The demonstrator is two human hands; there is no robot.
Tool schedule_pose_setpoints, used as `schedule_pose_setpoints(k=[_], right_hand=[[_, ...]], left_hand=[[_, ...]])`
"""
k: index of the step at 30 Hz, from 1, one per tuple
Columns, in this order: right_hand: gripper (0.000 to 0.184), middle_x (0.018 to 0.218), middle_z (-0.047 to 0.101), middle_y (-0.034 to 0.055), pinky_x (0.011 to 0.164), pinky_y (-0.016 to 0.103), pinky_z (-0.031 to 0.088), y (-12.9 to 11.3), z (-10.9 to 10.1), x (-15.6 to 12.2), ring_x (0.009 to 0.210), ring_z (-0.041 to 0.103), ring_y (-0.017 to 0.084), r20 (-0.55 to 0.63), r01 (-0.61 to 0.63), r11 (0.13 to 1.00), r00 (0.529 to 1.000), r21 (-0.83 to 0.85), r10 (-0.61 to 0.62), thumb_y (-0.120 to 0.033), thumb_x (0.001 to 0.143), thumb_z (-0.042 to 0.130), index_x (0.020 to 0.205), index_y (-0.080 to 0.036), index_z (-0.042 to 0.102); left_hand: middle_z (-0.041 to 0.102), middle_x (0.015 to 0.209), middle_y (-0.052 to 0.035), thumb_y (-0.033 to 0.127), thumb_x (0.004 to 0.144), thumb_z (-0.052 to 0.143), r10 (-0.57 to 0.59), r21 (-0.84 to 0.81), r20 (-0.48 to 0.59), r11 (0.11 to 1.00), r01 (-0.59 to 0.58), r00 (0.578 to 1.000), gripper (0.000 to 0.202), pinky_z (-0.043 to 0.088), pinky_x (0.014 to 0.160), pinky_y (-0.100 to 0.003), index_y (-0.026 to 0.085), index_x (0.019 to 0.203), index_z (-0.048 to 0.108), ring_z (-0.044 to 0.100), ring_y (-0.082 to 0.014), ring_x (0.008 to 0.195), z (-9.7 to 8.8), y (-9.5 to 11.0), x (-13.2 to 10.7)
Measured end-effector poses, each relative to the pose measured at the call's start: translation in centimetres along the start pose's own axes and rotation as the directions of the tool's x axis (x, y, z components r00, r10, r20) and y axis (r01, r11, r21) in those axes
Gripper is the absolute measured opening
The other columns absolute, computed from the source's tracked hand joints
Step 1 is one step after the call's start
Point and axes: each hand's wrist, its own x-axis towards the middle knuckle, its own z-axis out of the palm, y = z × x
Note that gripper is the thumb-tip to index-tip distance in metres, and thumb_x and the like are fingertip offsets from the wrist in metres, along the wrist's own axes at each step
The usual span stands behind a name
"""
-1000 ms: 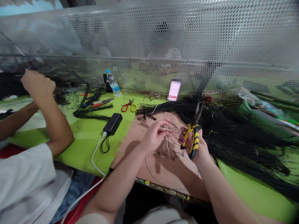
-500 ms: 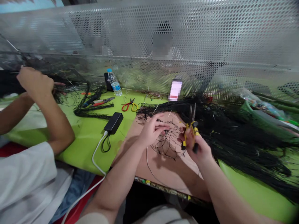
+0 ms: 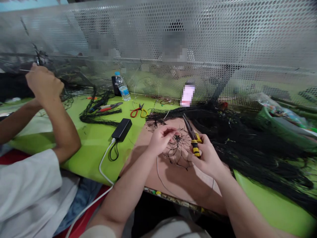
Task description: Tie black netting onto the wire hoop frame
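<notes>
1. My right hand [image 3: 206, 155] grips yellow-and-black pliers [image 3: 191, 131]; my left hand [image 3: 160, 140] pinches black netting [image 3: 177, 141] near its gathered middle.
2. The netting sits above a brown board [image 3: 160, 175]; heaped black strands [image 3: 240, 132] crowd its far and right edges.
3. Leftward lie a black box [image 3: 122, 130] and scissors [image 3: 139, 111]; behind, a perforated screen [image 3: 148, 46] blocks the way.

A perforated grey metal screen [image 3: 138, 43] spans the background, standing along the rear of a bright green tabletop [image 3: 86, 158]. Pale light glints in patches on its surface. Lower left: a red seat [image 3: 83, 224], partly covered. Upper left: a pale blue surface [image 3: 32, 4], too blurred to identify.
</notes>
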Motion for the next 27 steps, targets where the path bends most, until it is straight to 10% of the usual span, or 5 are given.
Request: schedule_pose_setpoints(k=[17, 22, 27], right_hand=[[0.027, 0.106, 0.053, 0.0098, 0.084, 0.042, 0.049, -1.4, 0.3, -0.8, 0.108, 0.056, 0.031, -0.110, 0.073, 0.994, 0.991, -0.081, -0.082, -0.013, 0.067, 0.060, 0.077, -0.025, 0.038], [0.045, 0.101, 0.058, 0.0092, 0.078, 0.043, 0.051, -0.4, 0.8, -1.3, 0.095, 0.060, 0.029, -0.168, 0.035, 0.995, 0.985, -0.095, -0.051, -0.016, 0.069, 0.062, 0.109, -0.023, 0.046], [0.083, 0.140, 0.052, 0.0162, 0.100, 0.050, 0.048, -0.3, 0.9, -1.3, 0.126, 0.054, 0.034, -0.116, 0.044, 0.999, 0.992, -0.025, -0.047, -0.016, 0.074, 0.061, 0.150, -0.023, 0.028]], left_hand=[[0.076, 0.085, -0.0074, 0.017, 0.084, 0.061, 0.060, 0.139, 0.040, 0.988, -0.065, 0.997, 0.015, 0.056, 0.066, -0.025, 0.015, 0.089, 0.075, 0.072, -0.0174, 0.080, 0.6, -0.3, 0.1], [0.077, 0.085, -0.0076, 0.019, 0.084, 0.062, 0.053, 0.136, 0.038, 0.989, -0.058, 0.998, 0.013, 0.056, 0.065, -0.025, 0.015, 0.088, 0.075, 0.072, -0.0171, 0.079, 0.7, -0.4, 0.1], [0.076, 0.086, -0.0071, 0.016, 0.084, 0.063, 0.072, 0.149, 0.026, 0.986, -0.075, 0.997, 0.011, 0.054, 0.065, -0.024, 0.015, 0.087, 0.073, 0.071, -0.0160, 0.078, 0.6, -0.5, 0.0]])
